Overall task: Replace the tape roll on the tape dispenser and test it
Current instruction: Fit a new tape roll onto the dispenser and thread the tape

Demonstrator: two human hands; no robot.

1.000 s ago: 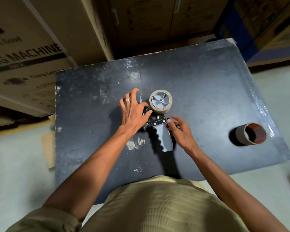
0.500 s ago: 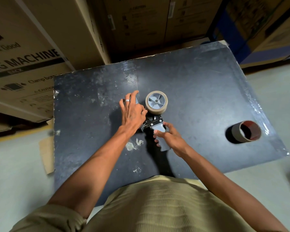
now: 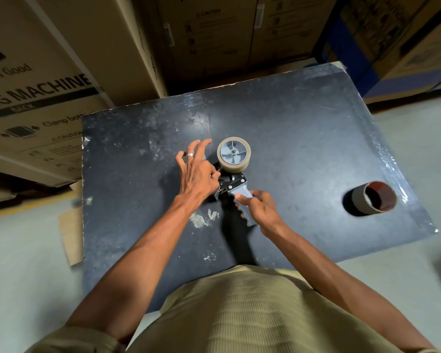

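Note:
A grey tape dispenser [image 3: 236, 186] lies in the middle of the dark table [image 3: 303, 138], with a tan tape roll [image 3: 234, 155] seated on its grey hub. My right hand [image 3: 259, 208] is closed around the ribbed grey handle. My left hand [image 3: 197, 174] rests at the dispenser's left side, by the black metal front part, fingers spread and arched over the table. The thumb touches the mechanism under the roll. What the left fingertips pinch, if anything, is hidden.
An empty cardboard tape core [image 3: 372, 198] lies on its side at the table's right end. Large cardboard boxes [image 3: 36, 80] stand close behind and left of the table. A cardboard scrap [image 3: 70, 236] lies on the pale floor at the left.
My right hand slid down and closed around the handle. My left hand's fingers lifted and arched off the table beside the roll. The dispenser has stayed in place.

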